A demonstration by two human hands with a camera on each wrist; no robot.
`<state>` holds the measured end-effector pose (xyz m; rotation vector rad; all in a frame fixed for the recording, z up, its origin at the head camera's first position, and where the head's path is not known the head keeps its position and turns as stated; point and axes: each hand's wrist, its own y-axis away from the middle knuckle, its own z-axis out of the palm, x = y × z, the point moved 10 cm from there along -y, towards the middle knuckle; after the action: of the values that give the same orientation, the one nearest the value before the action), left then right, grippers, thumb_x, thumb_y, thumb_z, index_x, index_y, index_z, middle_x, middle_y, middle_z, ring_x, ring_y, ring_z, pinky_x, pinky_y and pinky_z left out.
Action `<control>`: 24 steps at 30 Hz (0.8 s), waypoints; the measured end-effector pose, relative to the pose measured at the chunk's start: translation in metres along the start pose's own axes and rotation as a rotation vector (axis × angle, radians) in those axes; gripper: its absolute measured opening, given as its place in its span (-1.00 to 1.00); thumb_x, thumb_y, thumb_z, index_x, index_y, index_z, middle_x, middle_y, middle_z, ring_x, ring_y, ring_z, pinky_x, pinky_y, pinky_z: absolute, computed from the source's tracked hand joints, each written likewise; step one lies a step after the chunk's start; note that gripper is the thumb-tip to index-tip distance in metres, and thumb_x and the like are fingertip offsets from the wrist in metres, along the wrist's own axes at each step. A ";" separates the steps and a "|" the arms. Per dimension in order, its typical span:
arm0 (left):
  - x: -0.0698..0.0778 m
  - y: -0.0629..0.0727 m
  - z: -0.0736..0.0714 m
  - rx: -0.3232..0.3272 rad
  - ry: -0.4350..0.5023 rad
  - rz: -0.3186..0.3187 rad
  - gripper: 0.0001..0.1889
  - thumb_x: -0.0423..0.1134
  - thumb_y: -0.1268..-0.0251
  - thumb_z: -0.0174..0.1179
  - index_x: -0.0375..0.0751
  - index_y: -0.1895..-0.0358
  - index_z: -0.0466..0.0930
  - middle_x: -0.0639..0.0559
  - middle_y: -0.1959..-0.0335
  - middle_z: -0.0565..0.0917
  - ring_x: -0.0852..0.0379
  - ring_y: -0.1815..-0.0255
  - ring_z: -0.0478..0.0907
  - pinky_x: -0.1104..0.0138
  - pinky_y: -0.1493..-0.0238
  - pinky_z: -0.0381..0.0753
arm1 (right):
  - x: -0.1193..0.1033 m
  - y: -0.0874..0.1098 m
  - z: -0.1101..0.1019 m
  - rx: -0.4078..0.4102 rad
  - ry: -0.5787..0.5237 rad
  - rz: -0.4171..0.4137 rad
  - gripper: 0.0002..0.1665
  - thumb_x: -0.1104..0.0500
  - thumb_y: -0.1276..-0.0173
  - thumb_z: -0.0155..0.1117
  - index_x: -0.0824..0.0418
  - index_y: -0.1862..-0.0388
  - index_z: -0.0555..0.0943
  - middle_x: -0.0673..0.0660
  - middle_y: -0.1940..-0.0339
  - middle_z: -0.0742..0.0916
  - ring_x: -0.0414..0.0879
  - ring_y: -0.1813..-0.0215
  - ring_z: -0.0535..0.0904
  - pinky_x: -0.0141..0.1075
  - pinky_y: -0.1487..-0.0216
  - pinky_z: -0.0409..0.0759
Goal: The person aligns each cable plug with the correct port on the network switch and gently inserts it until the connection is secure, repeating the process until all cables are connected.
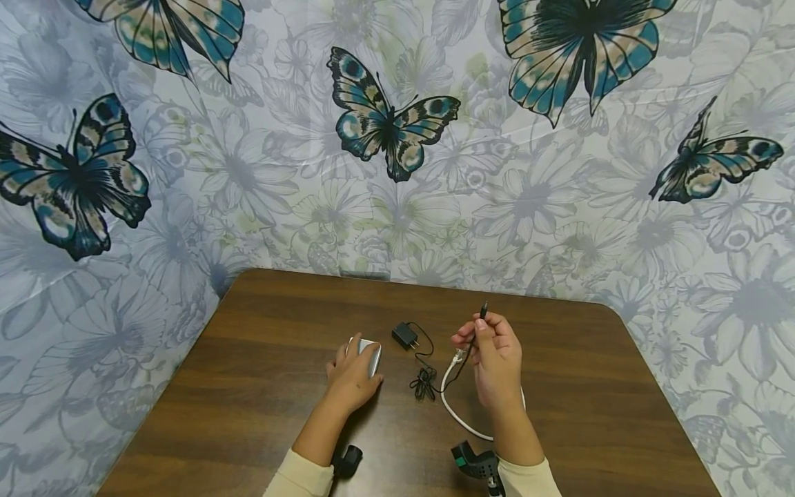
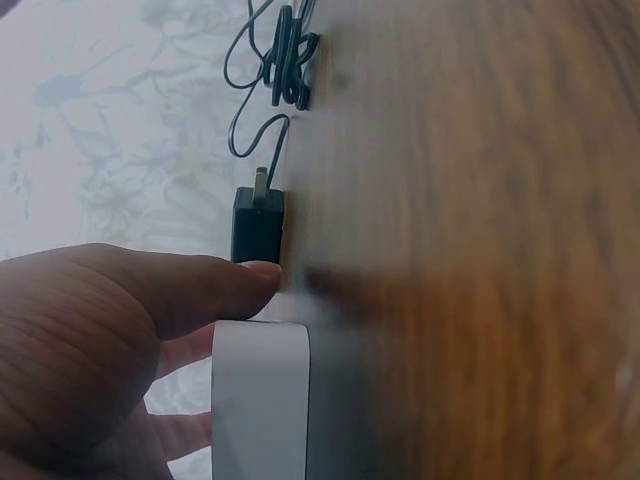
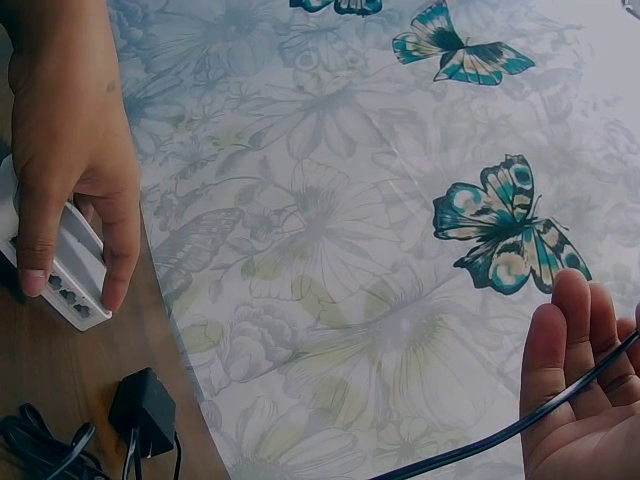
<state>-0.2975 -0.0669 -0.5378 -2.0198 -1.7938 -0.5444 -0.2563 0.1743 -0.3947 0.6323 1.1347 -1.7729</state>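
My left hand [image 1: 352, 376] holds a small white box [image 1: 375, 359] on the table, thumb along one end and fingers on the far side. In the right wrist view a row of ports shows on the side of the white box [image 3: 92, 262]. My right hand [image 1: 499, 359] pinches the black barrel plug [image 1: 484, 310] of a thin power cable between thumb and fingers, its tip pointing up above the table. That cable runs down to a tied bundle [image 1: 424, 384] and on to a black power adapter [image 1: 405, 335], which lies between the hands with its prongs showing.
A white network cable [image 1: 459, 419] curves on the table under my right hand and forearm, its clear connector near my fingers. The brown wooden table [image 1: 248, 386] ends at a wall cloth [image 1: 248, 207] printed with butterflies. Black wrist cameras [image 1: 348, 461] sit on both forearms.
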 end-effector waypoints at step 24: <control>0.003 0.000 -0.004 0.032 -0.030 0.027 -0.62 -0.02 -0.06 0.50 0.15 0.06 0.57 -0.04 -0.29 0.44 -0.26 -0.22 0.40 -0.13 0.07 0.37 | -0.003 0.000 0.000 -0.008 -0.019 0.000 -0.86 0.33 -0.56 0.01 0.42 0.05 0.45 0.17 0.37 0.70 -0.07 0.35 0.73 -0.27 0.21 0.70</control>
<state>-0.2973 -0.0659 -0.5329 -2.0378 -1.7789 -0.4762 -0.2553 0.1754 -0.3923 0.6096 1.1288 -1.7701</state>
